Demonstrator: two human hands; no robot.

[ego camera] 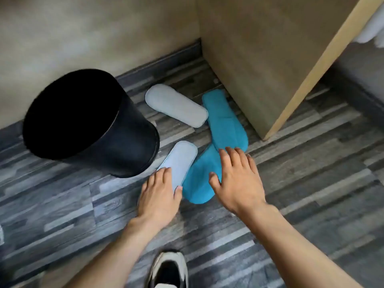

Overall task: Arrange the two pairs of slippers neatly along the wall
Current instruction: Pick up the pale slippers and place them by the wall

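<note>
Two pale grey slippers and two bright blue ones lie scattered on the floor near the corner. One grey slipper [176, 105] lies sole up by the wall. The other grey slipper [180, 161] lies beside the bin, and my left hand [161, 193] rests on its near end with fingers spread. A blue slipper [224, 121] lies along the cabinet side. The second blue slipper [199, 179] lies crossed under it, and my right hand [236, 179] hovers flat over it, fingers apart, gripping nothing.
A black waste bin [91, 123] stands left of the slippers, close to the beige wall [83, 34] and its dark skirting. A wooden cabinet panel [259, 59] closes the right side. My shoe [169, 271] shows at the bottom on the grey plank floor.
</note>
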